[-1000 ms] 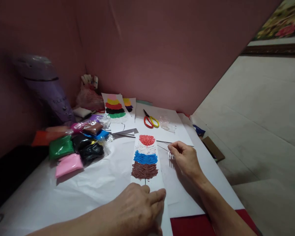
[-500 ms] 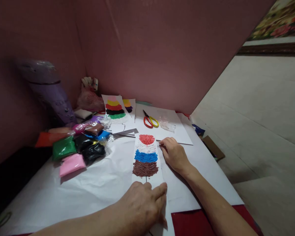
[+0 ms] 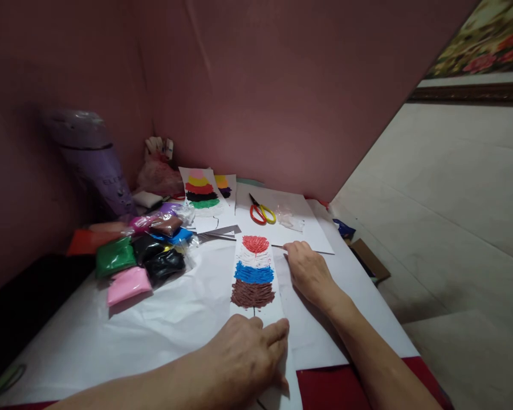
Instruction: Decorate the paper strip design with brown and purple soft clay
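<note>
A narrow white paper strip [image 3: 279, 310] lies lengthwise in front of me, with textured bands of red, white, blue and brown and a short dark line below. My left hand [image 3: 250, 356] is over its lower part, fingers curled onto the paper, forefinger reaching the right edge. My right hand [image 3: 310, 272] rests just right of the strip's upper end, fingers bent down and close together; whatever may be under the fingertips is hidden. Beyond the strip are a dark ruler-like piece [image 3: 222, 232] and scissors [image 3: 261, 210] with red and yellow handles on a white sheet [image 3: 312, 228].
Clear packets of coloured soft material [image 3: 130, 285] are heaped at left. Another banded card [image 3: 203, 210] lies at the back. A purple cylinder [image 3: 98, 171] leans near the wall, beside a pink plastic bag [image 3: 156, 173]. Dark red material [image 3: 329, 387] shows at the front right.
My right hand has shifted slightly right, away from the strip's edge. My left hand stays on the strip in nearly the same position. The view has tilted a little.
</note>
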`<state>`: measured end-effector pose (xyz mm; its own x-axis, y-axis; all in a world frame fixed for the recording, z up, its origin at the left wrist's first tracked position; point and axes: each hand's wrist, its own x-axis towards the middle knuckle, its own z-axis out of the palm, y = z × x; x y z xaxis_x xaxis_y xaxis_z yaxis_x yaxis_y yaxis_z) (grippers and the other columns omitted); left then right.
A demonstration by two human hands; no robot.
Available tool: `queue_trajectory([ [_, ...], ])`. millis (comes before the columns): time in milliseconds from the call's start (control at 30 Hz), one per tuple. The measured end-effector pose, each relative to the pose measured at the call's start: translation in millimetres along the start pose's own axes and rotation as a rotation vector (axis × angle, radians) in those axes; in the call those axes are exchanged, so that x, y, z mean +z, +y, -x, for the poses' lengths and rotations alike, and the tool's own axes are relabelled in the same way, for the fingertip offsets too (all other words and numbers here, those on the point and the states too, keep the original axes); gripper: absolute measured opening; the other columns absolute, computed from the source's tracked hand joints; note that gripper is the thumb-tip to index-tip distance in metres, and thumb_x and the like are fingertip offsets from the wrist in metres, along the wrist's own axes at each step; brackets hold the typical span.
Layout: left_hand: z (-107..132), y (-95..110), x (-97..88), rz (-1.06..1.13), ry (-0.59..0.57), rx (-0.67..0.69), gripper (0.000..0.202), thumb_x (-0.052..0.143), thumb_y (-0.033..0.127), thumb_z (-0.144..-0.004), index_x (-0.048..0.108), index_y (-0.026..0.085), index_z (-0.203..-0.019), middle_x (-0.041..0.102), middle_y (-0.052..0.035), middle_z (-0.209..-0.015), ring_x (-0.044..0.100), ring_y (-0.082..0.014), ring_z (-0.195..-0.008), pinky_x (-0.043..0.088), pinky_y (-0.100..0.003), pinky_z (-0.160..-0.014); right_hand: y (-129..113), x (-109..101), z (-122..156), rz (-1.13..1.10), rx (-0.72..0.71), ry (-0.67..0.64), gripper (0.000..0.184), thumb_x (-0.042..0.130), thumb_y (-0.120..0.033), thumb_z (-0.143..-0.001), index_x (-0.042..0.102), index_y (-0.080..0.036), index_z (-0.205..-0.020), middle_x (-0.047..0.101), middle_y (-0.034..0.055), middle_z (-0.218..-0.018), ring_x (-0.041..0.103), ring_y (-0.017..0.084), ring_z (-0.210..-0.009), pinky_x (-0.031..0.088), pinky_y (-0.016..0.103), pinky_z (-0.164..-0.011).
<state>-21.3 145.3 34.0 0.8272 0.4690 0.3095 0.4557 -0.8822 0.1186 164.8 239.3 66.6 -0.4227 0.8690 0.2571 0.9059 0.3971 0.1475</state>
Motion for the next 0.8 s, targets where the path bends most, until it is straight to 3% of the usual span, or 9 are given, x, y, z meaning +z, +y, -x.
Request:
queue_trajectory([
  [167, 3, -2, 0.8, 0.027, 0.0, -0.005, 0.039, 0.047, 0.052, -0.092, 0.061, 0.016, -0.097, 0.067, -0.0082, -0.103, 0.053, -0.016, -0.053, 0.027, -0.033, -0.042, 10, -1, 3, -0.064, 0.067, 0.07, 0.034, 0.041, 0.006, -0.08, 0.057, -0.011, -0.106, 0.065, 0.0132, -0.093, 0.056, 0.025, -0.086, 0.042, 0.033, -0.073],
  [367, 3, -3, 2.7, 0.024, -0.017, 0.004, 0.041, 0.05, 0.054, -0.09, 0.061, 0.016, -0.1, 0.067, -0.0091, -0.103, 0.054, -0.0152, -0.055, 0.029, -0.031, -0.042, 15, 4, -3, -0.161, 0.133, 0.135, 0.026, 0.041, -0.001, -0.084, 0.057, -0.013, -0.101, 0.066, 0.0114, -0.093, 0.059, 0.024, -0.087, 0.042, 0.032, -0.072],
  [567, 4, -1, 0.8, 0.001, -0.039, -0.002, 0.046, 0.047, 0.058, -0.09, 0.06, 0.016, -0.102, 0.065, -0.0072, -0.106, 0.054, -0.0162, -0.055, 0.028, -0.031, -0.04, 15, 12, -7, -0.273, 0.079, 0.087, 0.019, 0.044, -0.004, -0.083, 0.055, -0.018, -0.087, 0.066, 0.005, -0.086, 0.061, 0.019, -0.08, 0.042, 0.027, -0.068],
  [800, 3, 0, -7.7, 0.049, -0.033, -0.013, 0.036, 0.054, 0.051, -0.089, 0.058, 0.017, -0.096, 0.066, -0.0054, -0.104, 0.054, -0.0168, -0.056, 0.026, -0.033, -0.041, 16, 12, -5, -0.29, 0.047, 0.043, 0.015, 0.046, -0.007, -0.086, 0.055, -0.018, -0.088, 0.066, 0.0062, -0.089, 0.061, 0.019, -0.08, 0.042, 0.028, -0.069],
])
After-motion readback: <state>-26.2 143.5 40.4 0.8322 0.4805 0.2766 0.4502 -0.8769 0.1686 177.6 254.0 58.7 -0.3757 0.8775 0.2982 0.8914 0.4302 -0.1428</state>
